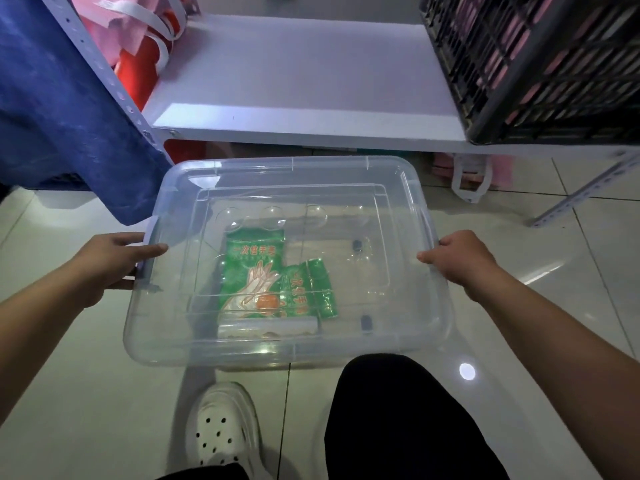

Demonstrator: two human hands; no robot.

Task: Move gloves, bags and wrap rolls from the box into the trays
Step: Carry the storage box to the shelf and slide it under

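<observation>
A clear, rectangular plastic box with rounded corners is held just above the pale tiled floor. Inside it, on the bottom toward the near-left part, lie two green printed packets of disposable gloves: the larger packet lies flat with a drawing of hands on it, and a smaller green packet lies just to its right, touching or overlapping its edge. Against the near end of the larger packet rests a small translucent roll of plastic wrap or bags, lying on its side across the box. The right half of the box bottom is bare.

The left hand grips the box's left rim, thumb laid over the top edge and fingers curled under it. The right hand is closed on the right rim, directly opposite. The packets and roll sit between the two hands, nearer the left one, touched by neither.

Beyond the far side of the box stands a white metal shelf with a perforated upright. A dark slatted plastic crate sits on the shelf, right of the box line; blue fabric hangs at the box's far left. Near the box's front edge are a white perforated clog and a black trouser knee.
</observation>
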